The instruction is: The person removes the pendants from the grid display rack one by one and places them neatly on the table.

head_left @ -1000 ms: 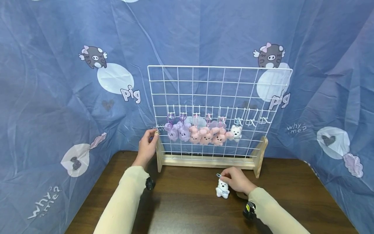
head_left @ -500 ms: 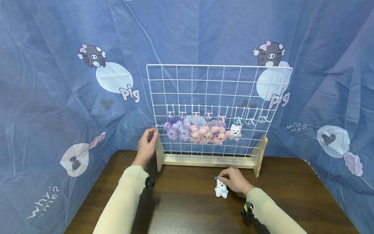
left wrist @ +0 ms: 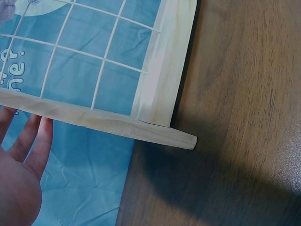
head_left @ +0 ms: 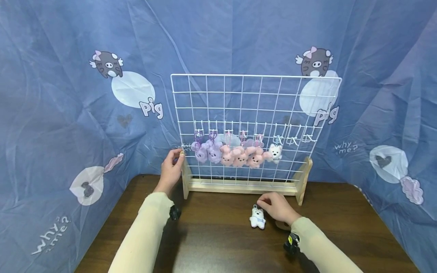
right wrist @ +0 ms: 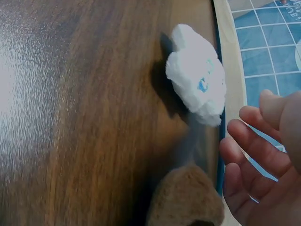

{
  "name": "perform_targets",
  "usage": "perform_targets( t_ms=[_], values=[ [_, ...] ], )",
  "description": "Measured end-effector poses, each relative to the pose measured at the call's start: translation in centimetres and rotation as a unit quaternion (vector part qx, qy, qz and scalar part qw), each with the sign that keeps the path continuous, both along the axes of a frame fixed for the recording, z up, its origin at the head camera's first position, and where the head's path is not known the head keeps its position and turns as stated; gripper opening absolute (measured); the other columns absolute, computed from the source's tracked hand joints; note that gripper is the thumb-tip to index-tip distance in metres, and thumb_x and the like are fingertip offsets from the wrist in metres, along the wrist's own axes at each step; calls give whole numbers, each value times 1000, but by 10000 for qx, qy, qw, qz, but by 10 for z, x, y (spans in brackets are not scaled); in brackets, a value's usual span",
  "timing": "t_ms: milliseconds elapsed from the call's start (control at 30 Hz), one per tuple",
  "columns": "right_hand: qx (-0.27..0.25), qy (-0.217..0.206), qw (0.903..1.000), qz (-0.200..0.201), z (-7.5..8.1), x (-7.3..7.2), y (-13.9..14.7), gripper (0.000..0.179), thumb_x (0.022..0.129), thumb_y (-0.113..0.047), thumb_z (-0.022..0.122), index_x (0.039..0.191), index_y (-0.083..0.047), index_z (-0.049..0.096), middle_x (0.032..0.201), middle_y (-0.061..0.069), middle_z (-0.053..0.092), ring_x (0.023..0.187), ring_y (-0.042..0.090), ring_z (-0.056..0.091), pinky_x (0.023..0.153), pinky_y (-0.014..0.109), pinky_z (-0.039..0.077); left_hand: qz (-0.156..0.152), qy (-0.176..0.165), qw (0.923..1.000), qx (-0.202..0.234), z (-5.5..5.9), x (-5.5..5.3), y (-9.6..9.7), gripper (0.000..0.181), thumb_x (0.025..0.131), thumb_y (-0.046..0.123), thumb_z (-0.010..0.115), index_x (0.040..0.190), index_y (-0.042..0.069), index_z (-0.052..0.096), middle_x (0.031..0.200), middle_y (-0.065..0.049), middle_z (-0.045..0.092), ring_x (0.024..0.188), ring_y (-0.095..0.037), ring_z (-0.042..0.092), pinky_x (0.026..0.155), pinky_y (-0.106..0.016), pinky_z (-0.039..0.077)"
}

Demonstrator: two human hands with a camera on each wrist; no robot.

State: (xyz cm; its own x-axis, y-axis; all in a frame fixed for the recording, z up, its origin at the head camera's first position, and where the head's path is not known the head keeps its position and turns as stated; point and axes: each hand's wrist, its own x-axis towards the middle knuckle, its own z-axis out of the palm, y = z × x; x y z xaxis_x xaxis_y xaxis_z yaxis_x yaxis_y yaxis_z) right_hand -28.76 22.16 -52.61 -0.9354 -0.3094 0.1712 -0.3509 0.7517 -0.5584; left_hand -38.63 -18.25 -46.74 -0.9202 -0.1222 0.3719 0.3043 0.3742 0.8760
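My left hand (head_left: 171, 170) grips the top of the left wooden post (left wrist: 84, 117) of a white wire grid rack (head_left: 246, 94); the fingers lie along its outer edge. A white plush bear keychain (head_left: 257, 218) with a blue bow lies low over the tabletop in front of the rack. My right hand (head_left: 276, 207) is beside it, loosely curled, fingertips right by the small loop (head_left: 255, 206) above its head. Whether they pinch the loop I cannot tell. In the right wrist view, the bear (right wrist: 197, 75) shows left of my thumb and fingers (right wrist: 256, 143).
Two purple plush keychains (head_left: 206, 151), three pink ones (head_left: 240, 156) and a white bear (head_left: 274, 152) hang from the rack's hooks. Further right are bare hooks (head_left: 300, 139). A brown fuzzy thing (right wrist: 186, 200) lies under my right wrist. Blue printed cloth (head_left: 218, 34) surrounds the table (head_left: 218, 242).
My right hand has shifted slightly up and right from the bear's head to the end of its loop. The loop now points upward; the bear has moved slightly left. My left hand stays put.
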Motion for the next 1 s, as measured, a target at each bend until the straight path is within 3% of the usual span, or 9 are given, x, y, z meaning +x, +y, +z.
perform_targets(
  t_ms=[267, 533, 733, 1000],
  values=[
    [-86, 101, 9997, -182, 6, 1, 9, 14, 103, -18, 68, 104, -9, 79, 101, 0, 77, 98, 22, 70, 90, 47, 54, 37, 20, 10000, -4, 1, -1, 0, 32, 108, 22, 59, 137, 8, 62, 130, -16, 70, 112, -33, 66, 90, -36, 50],
    [-385, 250, 9976, -510, 19, 0, 14, 21, 104, -18, 67, 115, -3, 76, 109, 8, 77, 100, 26, 71, 90, 49, 55, -27, 11, 10000, 2, 3, 0, 1, 32, 109, 22, 59, 137, 7, 62, 130, -17, 70, 109, -34, 67, 84, -33, 50],
    [-843, 496, 9922, -769, 31, -7, 16, 20, 104, -16, 66, 115, -1, 74, 104, 9, 76, 97, 27, 71, 90, 48, 57, -13, -10, 10000, -18, 3, 0, 1, 32, 109, 22, 58, 138, 8, 61, 131, -17, 69, 111, -34, 65, 92, -40, 49],
    [-1320, 644, 9821, -1180, 54, -10, 24, 25, 106, -18, 64, 123, 0, 70, 110, 15, 75, 101, 30, 69, 89, 46, 55, 42, -23, 9999, -92, 2, 1, 1, 33, 109, 23, 59, 138, 9, 61, 131, -15, 70, 109, -33, 66, 91, -39, 49]
  ],
)
